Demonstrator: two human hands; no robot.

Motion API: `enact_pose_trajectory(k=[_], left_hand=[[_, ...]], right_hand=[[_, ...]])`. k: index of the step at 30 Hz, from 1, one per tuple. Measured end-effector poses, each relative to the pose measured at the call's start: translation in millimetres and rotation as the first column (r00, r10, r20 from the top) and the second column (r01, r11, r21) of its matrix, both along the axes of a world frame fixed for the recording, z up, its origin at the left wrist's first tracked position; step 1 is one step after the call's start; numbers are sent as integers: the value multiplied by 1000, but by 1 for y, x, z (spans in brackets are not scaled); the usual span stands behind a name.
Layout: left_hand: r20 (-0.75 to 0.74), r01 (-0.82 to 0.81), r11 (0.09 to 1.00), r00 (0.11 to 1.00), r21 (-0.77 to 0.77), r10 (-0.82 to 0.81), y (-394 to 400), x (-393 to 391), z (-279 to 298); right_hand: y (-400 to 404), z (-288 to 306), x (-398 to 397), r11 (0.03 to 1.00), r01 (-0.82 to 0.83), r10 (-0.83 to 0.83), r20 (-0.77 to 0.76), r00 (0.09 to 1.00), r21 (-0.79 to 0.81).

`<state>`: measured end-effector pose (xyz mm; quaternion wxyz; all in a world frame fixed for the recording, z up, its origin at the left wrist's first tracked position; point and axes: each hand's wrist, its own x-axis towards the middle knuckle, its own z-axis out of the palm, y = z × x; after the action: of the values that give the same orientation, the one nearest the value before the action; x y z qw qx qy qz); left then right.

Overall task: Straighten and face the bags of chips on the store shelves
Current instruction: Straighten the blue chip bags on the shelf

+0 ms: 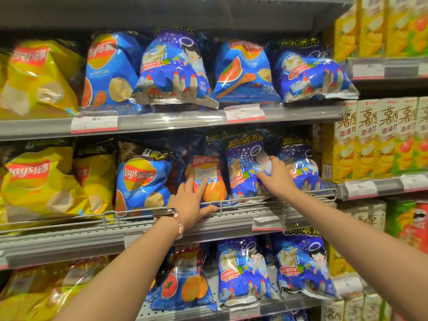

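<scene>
Left hand (190, 203) flat, right hand (276, 177) pinching.

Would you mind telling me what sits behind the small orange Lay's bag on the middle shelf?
Behind the orange Lay's bag, dark blue bags' tops show. Their lower parts are covered; how many stand there is unclear.
</scene>
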<state>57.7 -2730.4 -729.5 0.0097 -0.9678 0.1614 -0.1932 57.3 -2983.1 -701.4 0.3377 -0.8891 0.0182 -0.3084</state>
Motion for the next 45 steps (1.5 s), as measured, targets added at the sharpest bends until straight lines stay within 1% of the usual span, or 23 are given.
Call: enact_pose_trajectory(k=[1, 3, 4, 6, 7, 8, 10, 14, 19, 22, 26, 28, 29, 31, 33, 34, 35, 37, 38, 40, 41, 43, 45], left_hand=[[38, -14, 999, 999, 40, 13, -1, -4, 3], [268, 36, 995, 961, 91, -60, -2, -14, 13], [420, 113, 988, 895, 109, -148, -3, -18, 21], [695, 264, 950, 652, 164, -302, -4, -23, 40], [779, 306, 938, 544, 164, -313, -5, -24, 53], [828, 322, 936, 480, 143, -291, -6, -25, 68], [875, 297, 951, 434, 85, -214, -7, -24, 95], [859, 208, 976, 485, 67, -162, 5, -8, 126], [854, 287, 944, 440, 160, -278, 22, -2, 134], [828, 300, 939, 473, 170, -301, 24, -5, 141], [761, 324, 932, 559, 164, -328, 25, -10, 150], [709, 379, 913, 603, 147, -365, 25, -16, 160], [678, 450, 879, 596, 161, -429, 24, -21, 167], [652, 589, 781, 512, 207, -559, 20, -30, 185], [705, 625, 762, 464, 169, -536, 12, -38, 208], [728, 604, 789, 490, 112, -479, 9, -41, 219], [731, 556, 830, 545, 52, -411, 9, -44, 229], [661, 416, 909, 691, -35, -291, 11, -47, 243], [585, 342, 938, 772, -54, -248, 11, -48, 248], [365, 228, 972, 911, -58, -192, 13, -51, 257], [259, 184, 982, 951, -31, -170, 13, -52, 261], [107, 127, 991, 986, 42, -130, 15, -51, 267], [39, 131, 988, 990, 79, -135, 17, -53, 277]], right_hand=[[1, -1, -3, 998, 28, -24, 67, 997, -53], [6, 4, -14, 990, 54, -16, 275, 961, -129], [10, 10, -21, 985, 56, 14, 397, 918, -164], [19, 28, -30, 958, 108, 73, 588, 805, -267], [23, 39, -32, 931, 165, 93, 651, 754, -324], [27, 50, -32, 896, 230, 109, 692, 714, -379], [35, 72, -27, 825, 323, 134, 717, 684, -463], [45, 93, -10, 745, 378, 155, 693, 704, -550], [48, 103, -3, 771, 425, 164, 793, 587, -474], [52, 103, -7, 800, 393, 130, 771, 623, -453], [54, 103, -10, 846, 321, 103, 720, 686, -426], [54, 105, -12, 854, 305, 94, 701, 707, -422], [54, 106, -14, 848, 312, 88, 693, 715, -429], [52, 107, -20, 829, 304, 87, 645, 759, -469], [52, 113, -31, 827, 245, 111, 575, 811, -505], [52, 119, -37, 833, 211, 115, 534, 838, -512], [53, 125, -42, 835, 178, 115, 481, 869, -520], [58, 135, -53, 814, 95, 93, 291, 952, -573], [60, 140, -59, 794, 27, 86, 155, 984, -608], [63, 155, -66, 755, -103, 62, -86, 994, -648], [64, 162, -69, 747, -139, 32, -174, 984, -651], [66, 175, -75, 724, -180, -22, -283, 959, -666], [72, 193, -86, 678, -244, -2, -334, 943, -693]])
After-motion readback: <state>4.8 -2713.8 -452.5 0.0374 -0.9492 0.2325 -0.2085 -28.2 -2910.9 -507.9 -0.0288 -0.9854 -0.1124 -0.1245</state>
